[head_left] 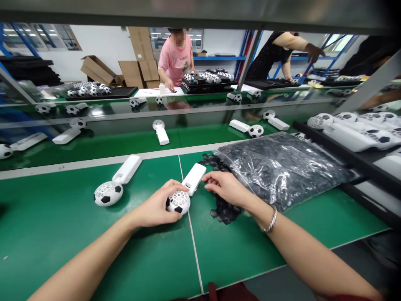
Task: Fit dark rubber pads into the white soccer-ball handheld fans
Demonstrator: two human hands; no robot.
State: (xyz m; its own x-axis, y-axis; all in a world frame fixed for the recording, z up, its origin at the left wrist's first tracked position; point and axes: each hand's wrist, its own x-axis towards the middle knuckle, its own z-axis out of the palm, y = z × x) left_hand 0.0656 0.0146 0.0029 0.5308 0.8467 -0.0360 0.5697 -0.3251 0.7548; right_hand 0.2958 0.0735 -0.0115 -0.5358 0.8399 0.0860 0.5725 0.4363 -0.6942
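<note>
- white football-patterned grille ball [177, 202] cupped in the left hand [153, 205], fingers curled round it, just below the white handle [194, 179] on the green bench [53, 234]
- right hand [226, 188] beside the handle, fingers loosely spread, holding nothing, above loose black pieces [223, 209]
- handle's long axis slants down toward the ball, left hand nearest its lower end
- no readable writing

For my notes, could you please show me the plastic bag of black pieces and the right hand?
Plastic bag of black pieces [282, 171]: head view, bag's middle.
Right hand [227, 188]: head view, back of hand.
</note>
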